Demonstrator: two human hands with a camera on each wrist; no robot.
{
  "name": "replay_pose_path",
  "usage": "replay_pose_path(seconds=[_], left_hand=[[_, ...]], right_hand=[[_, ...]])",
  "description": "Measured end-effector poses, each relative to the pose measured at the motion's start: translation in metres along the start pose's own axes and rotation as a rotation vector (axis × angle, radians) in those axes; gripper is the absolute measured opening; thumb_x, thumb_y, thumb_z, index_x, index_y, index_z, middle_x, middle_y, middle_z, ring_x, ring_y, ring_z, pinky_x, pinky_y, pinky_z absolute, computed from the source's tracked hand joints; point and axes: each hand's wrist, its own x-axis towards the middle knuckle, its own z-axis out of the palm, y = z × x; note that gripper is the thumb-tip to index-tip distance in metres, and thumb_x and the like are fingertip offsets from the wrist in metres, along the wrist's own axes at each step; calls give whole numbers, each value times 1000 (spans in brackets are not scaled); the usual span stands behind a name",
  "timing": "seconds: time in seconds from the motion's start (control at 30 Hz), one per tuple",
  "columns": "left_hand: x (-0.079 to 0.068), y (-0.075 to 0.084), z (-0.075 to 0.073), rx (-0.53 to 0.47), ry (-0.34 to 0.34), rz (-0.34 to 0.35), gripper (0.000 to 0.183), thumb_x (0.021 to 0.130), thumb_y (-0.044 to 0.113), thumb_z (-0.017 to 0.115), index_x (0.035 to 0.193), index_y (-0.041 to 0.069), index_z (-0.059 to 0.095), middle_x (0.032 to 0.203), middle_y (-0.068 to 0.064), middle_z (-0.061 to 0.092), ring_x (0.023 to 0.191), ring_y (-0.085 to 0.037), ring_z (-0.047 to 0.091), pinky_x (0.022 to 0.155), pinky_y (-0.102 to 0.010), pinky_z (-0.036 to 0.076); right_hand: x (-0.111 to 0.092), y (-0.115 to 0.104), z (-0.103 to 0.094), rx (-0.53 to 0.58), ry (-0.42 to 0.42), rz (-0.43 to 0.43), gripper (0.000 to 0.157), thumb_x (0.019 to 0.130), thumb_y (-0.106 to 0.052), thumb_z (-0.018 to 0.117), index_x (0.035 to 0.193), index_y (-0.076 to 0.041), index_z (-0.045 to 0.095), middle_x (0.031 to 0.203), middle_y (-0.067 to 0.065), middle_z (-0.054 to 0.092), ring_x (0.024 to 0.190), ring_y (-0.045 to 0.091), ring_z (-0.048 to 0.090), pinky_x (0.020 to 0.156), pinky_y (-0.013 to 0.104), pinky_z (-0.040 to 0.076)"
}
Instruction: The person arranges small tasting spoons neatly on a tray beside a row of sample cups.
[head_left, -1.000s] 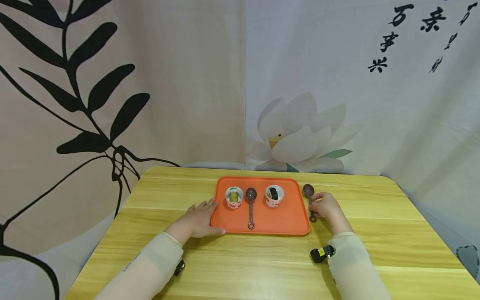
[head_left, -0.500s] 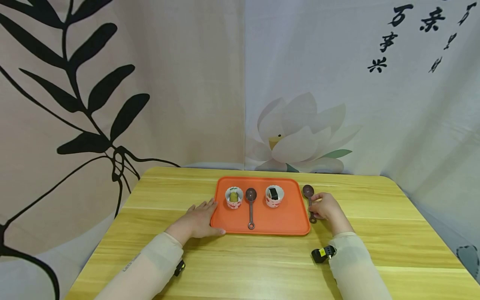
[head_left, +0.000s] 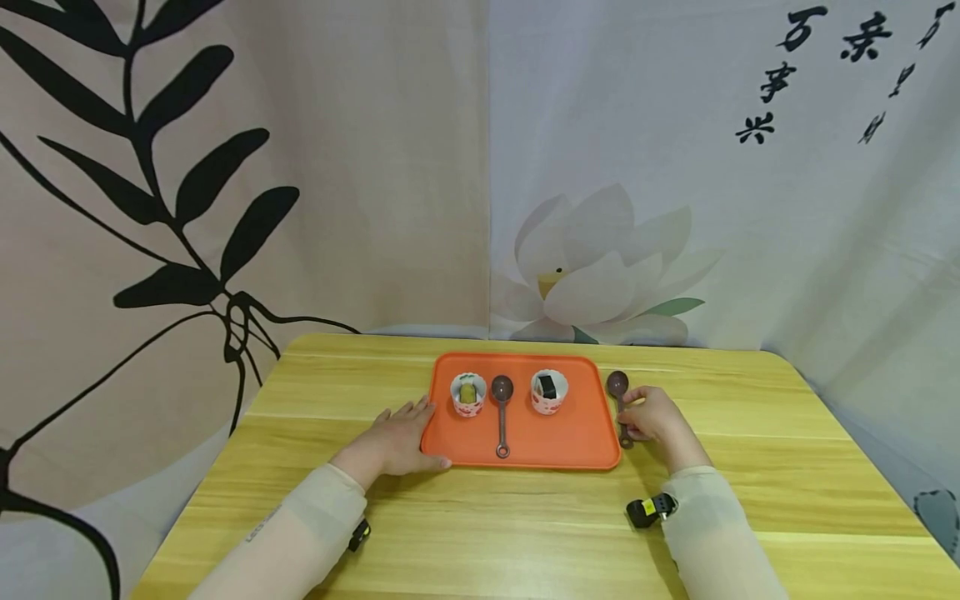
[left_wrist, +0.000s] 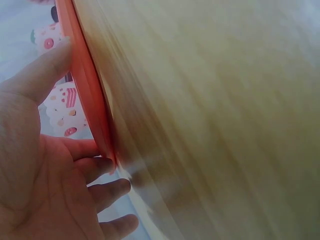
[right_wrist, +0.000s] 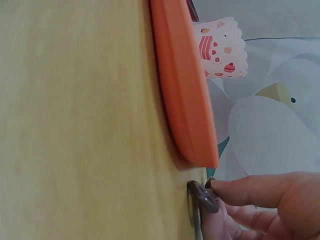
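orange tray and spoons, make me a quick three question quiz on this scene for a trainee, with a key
1. True or false: the left hand touches the orange tray.
2. Multiple choice: what does the right hand hold? a) a cup, b) a spoon, c) nothing.
3. How many cups stand on the tray, and what lies between them?

Key:
1. True.
2. b.
3. Two; another spoon lies between them.
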Motion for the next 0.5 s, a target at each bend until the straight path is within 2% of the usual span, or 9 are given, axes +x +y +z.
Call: replay_pose_path(seconds=[0.5], left_hand=[[-1, 0, -1, -3, -2, 2, 105, 85, 64, 68, 158, 1, 25, 164, -17, 20, 149, -41, 22, 116, -64, 16]], right_hand=[[-6, -1, -2, -1, -7, -11, 34, 90, 4, 66, 119, 10, 51, 80, 13, 60, 60, 15, 58, 56, 27, 56]])
